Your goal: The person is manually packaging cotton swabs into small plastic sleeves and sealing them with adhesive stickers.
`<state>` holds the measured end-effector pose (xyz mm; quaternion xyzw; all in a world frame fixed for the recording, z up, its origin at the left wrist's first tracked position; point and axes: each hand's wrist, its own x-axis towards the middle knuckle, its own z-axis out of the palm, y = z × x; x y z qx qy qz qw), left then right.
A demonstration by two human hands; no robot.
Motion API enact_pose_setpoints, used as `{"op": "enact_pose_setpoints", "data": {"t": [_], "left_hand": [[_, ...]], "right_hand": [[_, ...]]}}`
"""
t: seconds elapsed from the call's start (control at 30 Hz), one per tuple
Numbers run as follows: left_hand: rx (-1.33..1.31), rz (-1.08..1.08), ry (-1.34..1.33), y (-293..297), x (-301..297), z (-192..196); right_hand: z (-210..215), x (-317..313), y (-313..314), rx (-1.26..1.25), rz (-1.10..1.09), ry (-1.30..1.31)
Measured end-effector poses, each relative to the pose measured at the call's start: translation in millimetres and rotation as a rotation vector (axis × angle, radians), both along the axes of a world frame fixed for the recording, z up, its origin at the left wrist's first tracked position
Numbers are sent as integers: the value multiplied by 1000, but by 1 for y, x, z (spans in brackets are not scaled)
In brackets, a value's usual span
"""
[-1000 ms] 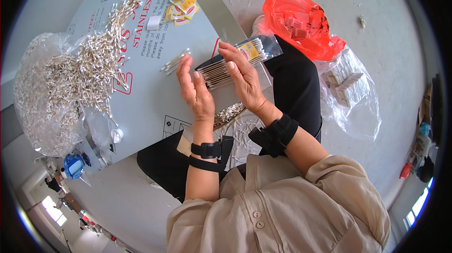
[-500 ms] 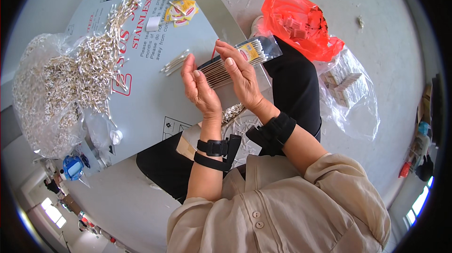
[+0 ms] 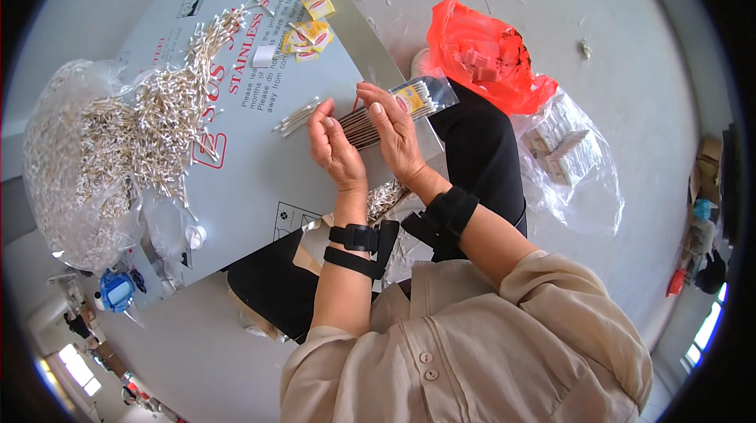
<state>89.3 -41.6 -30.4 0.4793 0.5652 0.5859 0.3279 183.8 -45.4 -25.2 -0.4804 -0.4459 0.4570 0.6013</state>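
Between my hands lies a pack of cotton swabs (image 3: 408,100), its brown sticks in rows inside a clear plastic sleeve with a yellow label. White tips show at the pack's right end, where loose plastic sticks out. My left hand (image 3: 339,153) cups the left end of the sticks, palm turned inward. Across the middle of the pack lies my right hand (image 3: 400,139), its fingers close together and thumb alongside. The undersides of both grips are hidden. Just left of my left hand, a few loose swabs (image 3: 298,117) rest on the table.
A large heap of swabs (image 3: 130,135) spills from a clear bag on the table (image 3: 252,155). Yellow cards (image 3: 309,37) lie at its far edge. To my right are a red plastic bag (image 3: 488,57) and a clear bag of packs (image 3: 561,147). A box of swabs (image 3: 384,201) sits below my hands.
The view has tilted slightly. My right hand and the pack have shifted a little left, so less of the sticks shows between my hands. My left hand has barely moved.
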Motion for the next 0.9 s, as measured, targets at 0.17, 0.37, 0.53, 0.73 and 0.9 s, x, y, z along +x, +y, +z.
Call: {"op": "enact_pose_setpoints", "data": {"t": [0.17,0.37,0.53,0.73,0.9], "left_hand": [[-7,-25,-6,-1,-3,0],[82,-172,312,-9,-21,0],[-70,-430,1123,-23,-34,13],[-89,-401,1227,-28,-27,9],[-126,-411,1239,-29,-27,11]], "right_hand": [[-8,1,5,-9,-29,79],[10,35,6,-100,177,137],[31,64,9,246,393,-855],[5,68,11,449,415,-1116],[1,63,7,452,347,-1056]]}}
